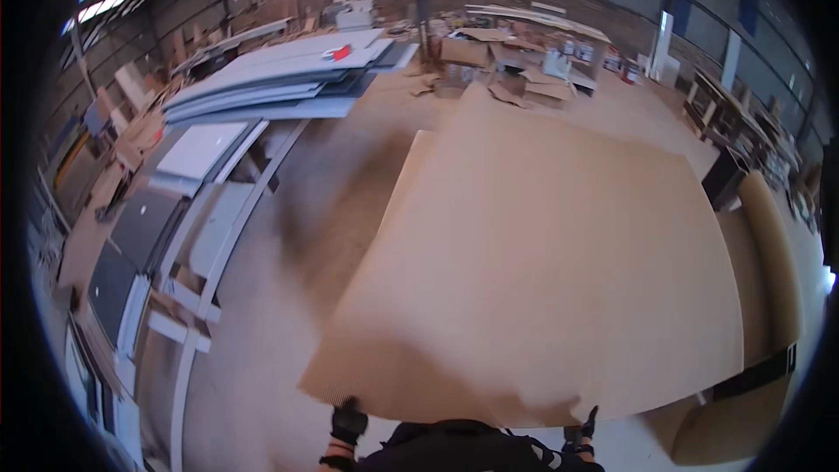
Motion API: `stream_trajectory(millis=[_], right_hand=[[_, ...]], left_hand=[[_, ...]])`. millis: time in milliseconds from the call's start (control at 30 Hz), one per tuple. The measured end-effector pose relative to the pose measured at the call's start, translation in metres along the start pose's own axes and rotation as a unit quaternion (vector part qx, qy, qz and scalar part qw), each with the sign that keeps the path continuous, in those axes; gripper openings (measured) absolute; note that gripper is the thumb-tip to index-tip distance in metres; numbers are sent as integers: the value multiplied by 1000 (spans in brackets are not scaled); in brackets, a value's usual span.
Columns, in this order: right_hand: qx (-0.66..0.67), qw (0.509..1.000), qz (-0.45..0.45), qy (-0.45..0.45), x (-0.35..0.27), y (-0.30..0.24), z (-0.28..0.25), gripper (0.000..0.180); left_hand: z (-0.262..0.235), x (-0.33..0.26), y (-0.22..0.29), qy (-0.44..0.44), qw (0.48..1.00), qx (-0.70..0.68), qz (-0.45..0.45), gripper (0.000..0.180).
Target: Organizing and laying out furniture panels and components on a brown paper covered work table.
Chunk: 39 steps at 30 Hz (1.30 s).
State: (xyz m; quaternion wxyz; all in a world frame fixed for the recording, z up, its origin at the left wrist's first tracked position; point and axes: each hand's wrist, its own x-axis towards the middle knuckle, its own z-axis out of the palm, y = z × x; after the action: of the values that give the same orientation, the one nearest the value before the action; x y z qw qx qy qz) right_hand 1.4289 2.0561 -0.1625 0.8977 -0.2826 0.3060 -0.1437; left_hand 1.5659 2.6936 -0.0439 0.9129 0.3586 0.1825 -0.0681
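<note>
A large brown cardboard sheet (542, 245) stretches out in front of me, filling the middle of the head view. My left hand (350, 422), in a black glove, is closed on its near edge close to the left corner. Further right along the same edge, my right hand (580, 433), also in a black glove, grips the sheet with the thumb showing at the edge. The fingers of both hands are partly hidden. Corrugation shows along the sheet's near left edge, and a shadow falls across its lower part.
Grey-white panels (280, 70) are stacked at the far left. Closer, a rack (229, 245) holds dark and white boards. Cardboard boxes (546, 87) and scraps lie at the back. A rolled brown sheet (773, 253) stands at the right, with loose cardboard (730, 428) below it.
</note>
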Motion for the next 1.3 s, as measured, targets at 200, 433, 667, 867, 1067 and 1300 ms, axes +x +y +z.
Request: stream_trajectory(millis=[200, 433, 667, 867, 1067, 1300], right_hand=[[-55, 992, 27, 106, -1, -6, 66, 54], [-131, 977, 1, 168, -11, -20, 76, 50], [-196, 957, 20, 213, -9, -9, 89, 45], [-232, 942, 20, 241, -7, -11, 104, 42], [-270, 936, 40, 222, 8, -3, 128, 38], [-307, 924, 35, 224, 19, -3, 139, 34]], left_hand=[[102, 50, 125, -87, 979, -185, -21, 60], [257, 41, 206, 41, 779, 541, 315, 33], [130, 8, 130, 19, 507, 769, 390, 24], [68, 26, 73, 213, 923, 197, 252, 38], [-101, 95, 19, 343, 927, -102, 115, 19], [-113, 80, -36, 274, 948, 157, -48, 41]])
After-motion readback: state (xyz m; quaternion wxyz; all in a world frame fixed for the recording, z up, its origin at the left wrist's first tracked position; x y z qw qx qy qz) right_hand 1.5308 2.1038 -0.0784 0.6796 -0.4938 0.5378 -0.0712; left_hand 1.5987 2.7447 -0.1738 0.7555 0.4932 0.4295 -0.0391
